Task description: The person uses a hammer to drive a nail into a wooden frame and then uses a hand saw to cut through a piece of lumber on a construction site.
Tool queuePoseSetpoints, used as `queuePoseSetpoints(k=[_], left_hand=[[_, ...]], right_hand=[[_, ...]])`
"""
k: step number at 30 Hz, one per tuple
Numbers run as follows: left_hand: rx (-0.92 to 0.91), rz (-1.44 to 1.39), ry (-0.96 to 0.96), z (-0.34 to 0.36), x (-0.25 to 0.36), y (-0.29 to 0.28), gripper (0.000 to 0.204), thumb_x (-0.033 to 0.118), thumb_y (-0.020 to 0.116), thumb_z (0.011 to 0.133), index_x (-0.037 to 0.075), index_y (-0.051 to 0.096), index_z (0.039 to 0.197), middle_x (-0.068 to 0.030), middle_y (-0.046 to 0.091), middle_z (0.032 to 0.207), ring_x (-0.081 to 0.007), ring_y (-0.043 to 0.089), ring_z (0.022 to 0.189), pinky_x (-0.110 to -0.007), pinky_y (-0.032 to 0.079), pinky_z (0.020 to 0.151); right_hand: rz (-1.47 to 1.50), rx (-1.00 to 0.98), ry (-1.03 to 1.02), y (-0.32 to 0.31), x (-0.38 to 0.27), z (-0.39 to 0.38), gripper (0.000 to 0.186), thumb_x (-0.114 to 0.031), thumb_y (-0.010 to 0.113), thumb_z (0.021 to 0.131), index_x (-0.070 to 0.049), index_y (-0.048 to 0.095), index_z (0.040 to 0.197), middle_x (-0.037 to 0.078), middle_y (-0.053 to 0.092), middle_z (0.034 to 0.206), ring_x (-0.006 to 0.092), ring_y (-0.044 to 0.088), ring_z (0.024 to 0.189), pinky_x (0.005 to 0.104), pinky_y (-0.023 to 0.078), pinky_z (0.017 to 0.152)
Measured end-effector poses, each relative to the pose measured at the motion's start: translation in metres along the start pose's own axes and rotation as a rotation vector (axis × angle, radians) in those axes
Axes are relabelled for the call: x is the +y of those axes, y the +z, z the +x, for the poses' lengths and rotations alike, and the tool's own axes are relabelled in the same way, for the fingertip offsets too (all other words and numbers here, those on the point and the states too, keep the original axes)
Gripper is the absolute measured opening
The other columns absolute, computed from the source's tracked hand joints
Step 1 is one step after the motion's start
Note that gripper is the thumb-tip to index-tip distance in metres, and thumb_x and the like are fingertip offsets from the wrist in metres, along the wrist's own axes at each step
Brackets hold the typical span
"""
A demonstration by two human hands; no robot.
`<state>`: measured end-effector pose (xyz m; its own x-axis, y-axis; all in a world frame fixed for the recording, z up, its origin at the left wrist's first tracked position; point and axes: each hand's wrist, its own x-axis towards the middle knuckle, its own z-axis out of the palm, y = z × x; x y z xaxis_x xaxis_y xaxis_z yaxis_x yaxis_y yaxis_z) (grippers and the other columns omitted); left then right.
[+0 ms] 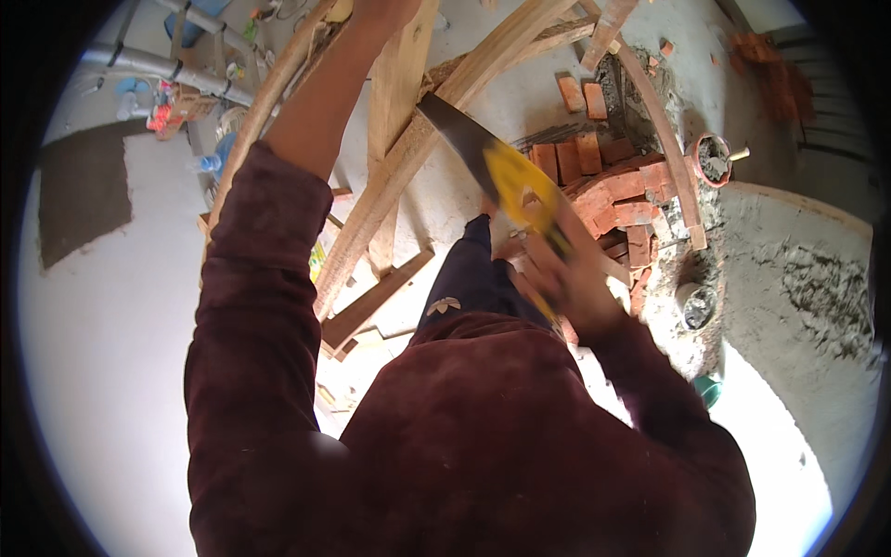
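My right hand grips a hand saw with a yellow handle and a dark blade, slightly blurred. The blade's tip lies over or against a long diagonal timber, which crosses an upright plank in a wooden frame. My left hand reaches up to the top of the view beside that upright plank; its fingers are out of sight.
Red bricks are piled on the right, near a curved wooden strip. A bucket of mortar and a smaller container stand farther right. Metal poles, bottles and clutter lie at the upper left.
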<state>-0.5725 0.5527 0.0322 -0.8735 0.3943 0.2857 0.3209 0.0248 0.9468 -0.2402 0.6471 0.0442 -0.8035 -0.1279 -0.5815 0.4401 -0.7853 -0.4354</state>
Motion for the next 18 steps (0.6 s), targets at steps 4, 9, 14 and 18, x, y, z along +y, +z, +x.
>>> queuePoseSetpoints(k=[4,9,14,18], left_hand=[[-0.117,0.412,-0.168,0.026,-0.046,-0.042,0.045,0.029,0.066,0.081,-0.004,0.063,0.112,-0.0104,0.069,0.086,-0.0203,0.067,0.073,-0.033,0.053,0.065],[-0.046,0.132,-0.15,0.009,-0.017,-0.015,0.045,0.032,0.064,0.084,-0.001,0.064,0.114,-0.0063,0.068,0.088,-0.0165,0.064,0.073,-0.029,0.05,0.068],[-0.333,-0.326,-0.169,0.02,-0.036,-0.056,0.053,0.034,0.057,0.091,0.002,0.05,0.133,-0.0088,0.059,0.122,-0.0159,0.057,0.107,-0.029,0.047,0.084],[-0.509,0.109,-0.397,0.019,-0.055,-0.096,0.051,0.026,0.062,0.092,0.003,0.045,0.135,-0.0101,0.06,0.12,-0.0195,0.059,0.11,-0.034,0.048,0.095]], right_hand=[[0.353,-0.1,0.132,0.011,0.007,0.133,0.03,-0.043,0.041,0.101,-0.015,0.047,0.091,-0.006,0.027,0.055,0.0093,0.029,0.043,0.0274,0.034,0.048],[0.48,-0.065,0.125,-0.008,-0.031,0.042,0.035,-0.043,0.038,0.103,-0.012,0.053,0.102,-0.009,0.025,0.05,0.006,0.025,0.038,0.0232,0.028,0.04],[0.348,0.327,-0.553,-0.05,-0.036,-0.092,0.051,-0.048,0.033,0.103,-0.007,0.059,0.087,-0.008,0.022,0.045,0.007,0.023,0.033,0.0245,0.023,0.032],[-0.084,0.739,-0.828,-0.067,-0.038,-0.125,0.038,-0.039,0.037,0.104,-0.005,0.047,0.114,-0.005,0.033,0.055,0.0063,0.03,0.043,0.0224,0.032,0.044]])
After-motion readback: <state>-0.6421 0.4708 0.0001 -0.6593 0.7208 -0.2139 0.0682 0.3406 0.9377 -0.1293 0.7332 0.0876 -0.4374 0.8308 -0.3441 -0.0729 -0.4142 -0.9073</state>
